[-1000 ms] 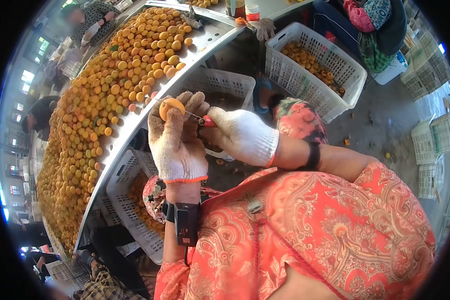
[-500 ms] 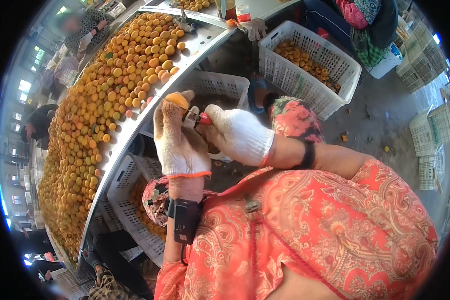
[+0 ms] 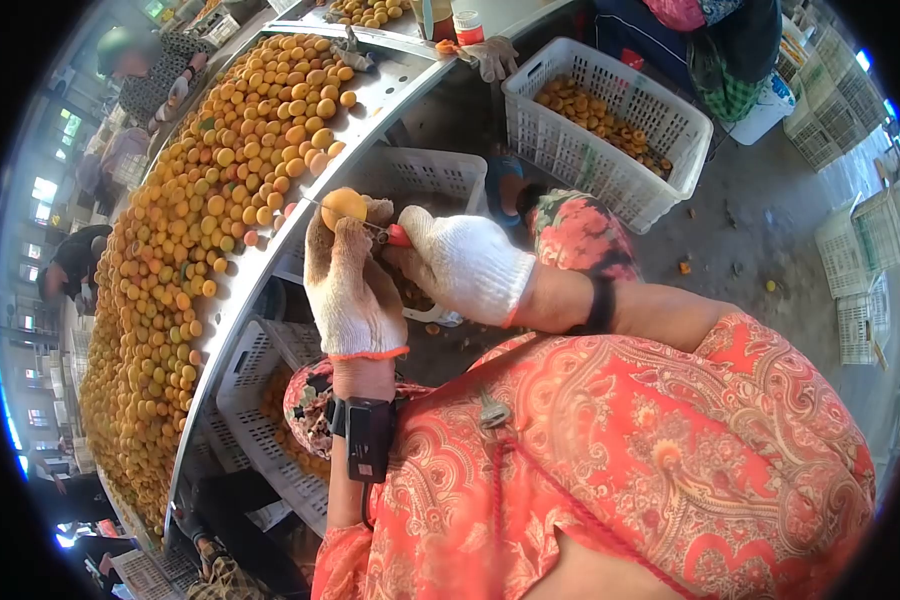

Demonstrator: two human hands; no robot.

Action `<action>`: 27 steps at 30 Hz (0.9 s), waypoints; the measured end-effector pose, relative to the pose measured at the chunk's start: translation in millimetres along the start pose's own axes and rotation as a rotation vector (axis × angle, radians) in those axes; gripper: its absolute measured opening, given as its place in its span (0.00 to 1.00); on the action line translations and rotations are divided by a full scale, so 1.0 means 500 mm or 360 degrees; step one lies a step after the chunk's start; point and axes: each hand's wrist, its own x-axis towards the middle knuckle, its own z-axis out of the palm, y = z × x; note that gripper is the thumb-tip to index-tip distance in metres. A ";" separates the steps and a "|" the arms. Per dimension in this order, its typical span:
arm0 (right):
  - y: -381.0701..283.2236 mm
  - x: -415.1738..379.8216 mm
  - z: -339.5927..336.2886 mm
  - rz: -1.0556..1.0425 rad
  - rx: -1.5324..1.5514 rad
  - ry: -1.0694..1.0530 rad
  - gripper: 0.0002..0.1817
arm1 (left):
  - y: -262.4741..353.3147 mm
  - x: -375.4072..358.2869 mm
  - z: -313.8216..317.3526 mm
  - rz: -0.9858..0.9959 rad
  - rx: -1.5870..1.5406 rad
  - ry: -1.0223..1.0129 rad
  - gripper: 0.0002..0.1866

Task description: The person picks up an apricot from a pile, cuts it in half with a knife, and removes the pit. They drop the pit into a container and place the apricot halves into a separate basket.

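Note:
My left hand (image 3: 352, 275), in a stained white knit glove, is closed around an orange apricot (image 3: 344, 206) near the table's edge. My right hand (image 3: 464, 262), gloved too, is wrapped round the red handle (image 3: 399, 236) of a thin metal tool. The tool's shaft reaches left to the fruit, and a thin tip shows beyond it; where it meets the fruit is hard to make out. Many apricots (image 3: 170, 270) are heaped on the metal table (image 3: 262, 262) to the left of my hands.
A white crate (image 3: 610, 142) at upper right holds cut fruit. Another crate (image 3: 435, 172) stands beyond my hands, and one more (image 3: 253, 400) is below the table's edge. An empty glove (image 3: 492, 58) hangs by a jar (image 3: 469, 27). Co-workers (image 3: 142, 72) are across the table.
The apricot has turned a little and shows more of its round face. Both hands have shifted slightly left in view, with the tool still held. The whole view has moved slightly.

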 end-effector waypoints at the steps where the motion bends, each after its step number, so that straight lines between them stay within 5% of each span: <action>1: 0.002 -0.001 0.002 -0.0041 -0.0018 0.0018 0.14 | -0.003 -0.006 0.001 0.0121 0.0031 -0.0028 0.19; 7: 0.000 0.003 0.004 -0.0007 -0.0029 0.0090 0.17 | -0.019 0.019 -0.024 -0.0160 0.0001 0.0119 0.25; 13: 0.018 -0.002 0.002 -0.0058 0.0074 0.0055 0.16 | -0.020 0.040 -0.060 0.0031 0.0572 0.0091 0.28; 20: 0.022 0.003 0.008 0.0038 0.0033 -0.0028 0.16 | -0.035 0.037 -0.054 -0.0058 0.0002 -0.0202 0.16; 24: 0.017 0.006 0.016 0.0111 0.0032 0.0060 0.17 | -0.032 0.028 -0.006 -0.0433 -0.0379 0.0136 0.19; 27: 0.016 0.011 0.014 0.0112 0.0002 0.0044 0.18 | -0.030 0.033 -0.009 -0.0578 -0.0432 0.0082 0.23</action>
